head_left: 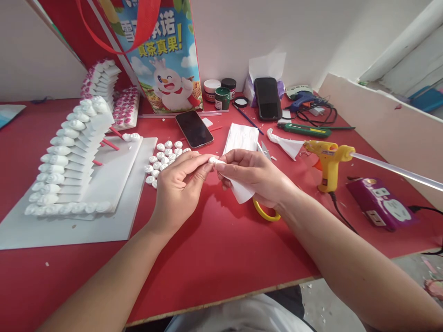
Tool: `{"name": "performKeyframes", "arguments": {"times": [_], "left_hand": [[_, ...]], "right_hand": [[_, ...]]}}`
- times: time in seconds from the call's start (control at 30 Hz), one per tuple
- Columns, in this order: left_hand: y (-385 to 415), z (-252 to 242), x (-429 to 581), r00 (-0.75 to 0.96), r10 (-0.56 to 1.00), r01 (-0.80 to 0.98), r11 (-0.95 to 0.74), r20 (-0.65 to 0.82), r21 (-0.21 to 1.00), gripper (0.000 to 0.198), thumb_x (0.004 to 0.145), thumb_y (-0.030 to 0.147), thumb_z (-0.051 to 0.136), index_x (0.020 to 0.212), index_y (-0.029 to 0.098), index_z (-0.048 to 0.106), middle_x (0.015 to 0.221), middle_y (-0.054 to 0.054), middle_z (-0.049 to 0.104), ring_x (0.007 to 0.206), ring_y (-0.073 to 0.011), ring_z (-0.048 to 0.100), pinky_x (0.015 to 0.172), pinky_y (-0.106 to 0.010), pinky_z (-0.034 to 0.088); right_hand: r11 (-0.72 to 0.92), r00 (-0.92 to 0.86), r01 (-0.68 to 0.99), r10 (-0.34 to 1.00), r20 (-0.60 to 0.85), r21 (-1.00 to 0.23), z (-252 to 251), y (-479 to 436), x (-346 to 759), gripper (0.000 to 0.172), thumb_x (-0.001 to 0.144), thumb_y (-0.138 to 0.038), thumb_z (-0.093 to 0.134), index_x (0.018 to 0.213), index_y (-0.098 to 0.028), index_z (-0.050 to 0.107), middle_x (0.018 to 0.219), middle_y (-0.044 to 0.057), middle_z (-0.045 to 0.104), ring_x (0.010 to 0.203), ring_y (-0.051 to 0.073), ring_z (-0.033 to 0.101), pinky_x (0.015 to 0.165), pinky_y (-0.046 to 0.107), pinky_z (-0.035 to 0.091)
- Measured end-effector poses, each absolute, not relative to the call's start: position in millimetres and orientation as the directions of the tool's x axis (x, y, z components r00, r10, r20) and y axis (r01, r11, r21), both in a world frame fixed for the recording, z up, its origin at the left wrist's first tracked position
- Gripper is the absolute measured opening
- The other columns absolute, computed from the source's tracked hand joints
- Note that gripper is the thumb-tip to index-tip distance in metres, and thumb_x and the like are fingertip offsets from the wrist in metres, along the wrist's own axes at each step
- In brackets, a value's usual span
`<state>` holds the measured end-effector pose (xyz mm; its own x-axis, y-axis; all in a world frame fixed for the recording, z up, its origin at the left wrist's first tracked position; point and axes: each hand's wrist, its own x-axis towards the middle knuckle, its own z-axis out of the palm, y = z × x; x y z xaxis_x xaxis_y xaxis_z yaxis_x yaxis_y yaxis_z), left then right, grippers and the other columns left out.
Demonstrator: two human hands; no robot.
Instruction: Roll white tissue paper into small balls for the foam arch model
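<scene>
Both hands meet over the red table, pinching one white paper strip (241, 190) that is partly rolled at its upper end. My left hand (183, 180) has thumb and fingertips closed on the rolled end. My right hand (251, 173) grips the strip just beside it, and the loose tail hangs below those fingers. Behind my left hand lie several small white paper rosettes (160, 156), some of them hidden by it. A stack of white paper strips (242, 137) lies beyond my right hand. Scissors with a yellow handle (266, 212) are partly covered by my right hand.
At left, a stepped white model (69, 170) edged with rosettes stands on white boards (138, 184). A yellow glue gun (325, 161) and purple power strip (380, 203) are at right. Behind are a phone (194, 129), paint jars (222, 97) and a printed bag (166, 60).
</scene>
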<state>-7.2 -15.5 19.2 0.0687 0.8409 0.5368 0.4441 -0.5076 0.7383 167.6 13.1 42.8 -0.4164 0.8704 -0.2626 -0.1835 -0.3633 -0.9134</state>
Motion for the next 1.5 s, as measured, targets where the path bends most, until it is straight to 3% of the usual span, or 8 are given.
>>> {"name": "performKeyframes", "arguments": {"times": [0.27,0.57,0.63,0.87,1.13,1.23,1.33,1.5], "left_hand": [[-19.3,19.2,1.3,0.047,0.800,0.511,-0.533,0.598,0.674,0.016,0.099,0.016,0.063,0.103,0.017,0.078,0.087,-0.003,0.070,0.080,-0.0130,0.065,0.074,-0.024,0.052],[-16.1,13.3,-3.5,0.220,0.507,0.719,-0.662,0.833,0.213,0.036,0.095,0.002,0.061,0.126,0.016,0.072,0.093,-0.006,0.070,0.083,-0.0152,0.068,0.075,-0.027,0.053],[-16.8,14.1,-3.1,0.230,0.527,0.685,-0.685,0.818,0.249,0.039,0.096,0.002,0.059,0.130,0.017,0.070,0.096,-0.006,0.071,0.086,-0.0157,0.068,0.077,-0.029,0.054],[-15.3,21.1,-9.6,0.137,0.790,0.372,-0.600,0.598,0.708,0.025,0.096,0.010,0.066,0.114,0.023,0.079,0.095,-0.001,0.073,0.083,-0.0108,0.069,0.078,-0.023,0.058],[-14.0,18.8,-10.3,0.242,0.684,0.485,-0.700,0.688,0.525,0.032,0.100,0.005,0.055,0.120,0.021,0.074,0.095,-0.003,0.067,0.084,-0.0123,0.064,0.074,-0.024,0.053],[-15.2,18.8,-6.8,0.207,0.643,0.594,-0.681,0.737,0.428,0.026,0.100,0.007,0.054,0.116,0.018,0.073,0.094,-0.005,0.068,0.085,-0.0150,0.065,0.076,-0.028,0.053],[-15.1,20.1,-6.5,0.161,0.672,0.604,-0.646,0.723,0.466,0.021,0.101,0.010,0.055,0.110,0.018,0.073,0.095,-0.005,0.069,0.085,-0.0152,0.066,0.078,-0.028,0.052],[-12.9,20.5,-9.8,0.183,0.714,0.552,-0.643,0.676,0.530,0.019,0.101,0.011,0.057,0.107,0.019,0.073,0.092,-0.003,0.070,0.086,-0.0145,0.066,0.080,-0.026,0.052]], "right_hand": [[0.011,-0.123,0.036,0.992,0.007,-0.999,40.2,0.4,157.3,0.021,0.076,-0.019,0.082,0.068,-0.015,0.063,0.057,-0.005,0.057,0.053,0.007,0.046,0.047,0.021,0.033],[0.157,-0.114,0.018,0.981,0.154,-0.987,36.1,-9.5,151.8,0.017,0.085,-0.027,0.077,0.078,-0.016,0.067,0.071,-0.001,0.066,0.066,0.011,0.057,0.059,0.025,0.043],[0.177,-0.111,0.041,0.979,0.171,-0.983,37.1,-9.1,154.0,0.016,0.087,-0.026,0.075,0.078,-0.016,0.066,0.071,-0.001,0.066,0.067,0.012,0.058,0.061,0.025,0.044],[0.269,-0.258,0.153,0.940,0.225,-0.951,43.5,-3.7,165.2,0.008,0.091,-0.020,0.070,0.085,-0.014,0.070,0.077,0.000,0.070,0.070,0.011,0.060,0.063,0.024,0.045],[0.296,-0.270,0.196,0.933,0.238,-0.935,45.6,-6.7,164.4,0.010,0.093,-0.022,0.069,0.087,-0.014,0.070,0.077,0.000,0.070,0.069,0.011,0.059,0.061,0.023,0.044],[0.203,-0.240,0.168,0.958,0.160,-0.965,47.5,-4.9,163.7,0.015,0.090,-0.029,0.075,0.085,-0.015,0.070,0.077,0.001,0.071,0.069,0.012,0.061,0.061,0.023,0.045],[-0.139,-0.308,-0.030,0.943,-0.123,-0.990,50.1,4.0,168.8,0.028,0.088,-0.044,0.078,0.086,-0.018,0.068,0.078,0.003,0.074,0.068,0.017,0.068,0.061,0.026,0.052],[-0.661,-0.652,-0.213,0.644,-0.400,-0.719,48.7,18.7,179.4,0.043,0.107,-0.048,0.042,0.091,-0.016,0.066,0.082,0.012,0.077,0.070,0.024,0.076,0.072,0.041,0.064]]}}
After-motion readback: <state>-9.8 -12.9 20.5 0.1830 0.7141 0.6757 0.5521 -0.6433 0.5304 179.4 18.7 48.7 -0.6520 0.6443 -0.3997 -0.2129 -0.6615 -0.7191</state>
